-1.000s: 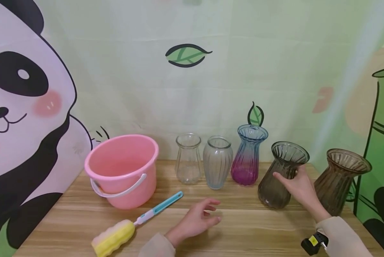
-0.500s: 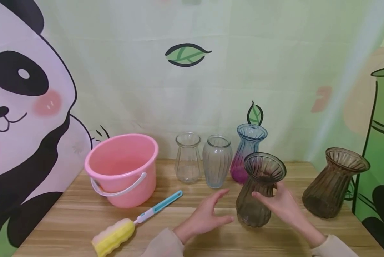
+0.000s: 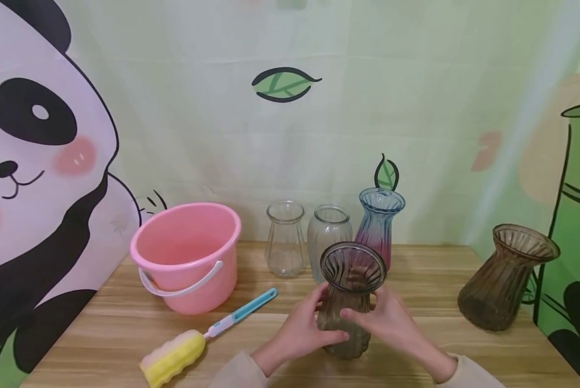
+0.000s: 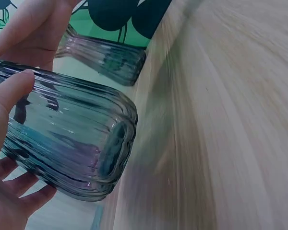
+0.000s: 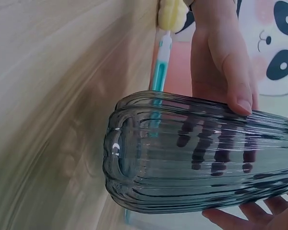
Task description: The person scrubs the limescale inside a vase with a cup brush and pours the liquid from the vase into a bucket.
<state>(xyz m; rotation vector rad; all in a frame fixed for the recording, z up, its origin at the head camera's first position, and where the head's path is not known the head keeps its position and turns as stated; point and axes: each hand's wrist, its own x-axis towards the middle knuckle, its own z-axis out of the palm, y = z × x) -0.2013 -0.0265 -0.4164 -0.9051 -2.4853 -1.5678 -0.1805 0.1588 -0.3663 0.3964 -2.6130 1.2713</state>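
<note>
In the lower middle of the head view, a left hand (image 3: 302, 328) and a right hand (image 3: 392, 318) are holding a smoky grey ribbed glass vase (image 3: 346, 299), its flared mouth facing up. The fingers of both hands are clamping round its body from opposite sides, and both thumbs are lying across the near face. Through the glass in the right wrist view, the left hand's fingers are showing spread along the far side. Whether the base is touching the table (image 3: 430, 296), I cannot tell.

Behind it, the vase's rim is overlapping a ribbed clear vase (image 3: 328, 237) and a blue-to-purple vase (image 3: 374, 223) in the picture; a smooth-necked clear vase (image 3: 284, 245) is standing just left of them. These three are lining up near the table's back edge, close to the printed backdrop (image 3: 445, 134). A wide stretch of wood is running from the right hand to a brown ribbed vase (image 3: 505, 280), which is standing near the slanting right edge. On the left, a pink bucket (image 3: 207, 288) is sitting toward the back corner. A sponge bottle brush (image 3: 217, 327) is lying diagonally in the lower left, its handle pointing toward the clear vases and its yellow-and-pink head reaching the frame's bottom edge.
</note>
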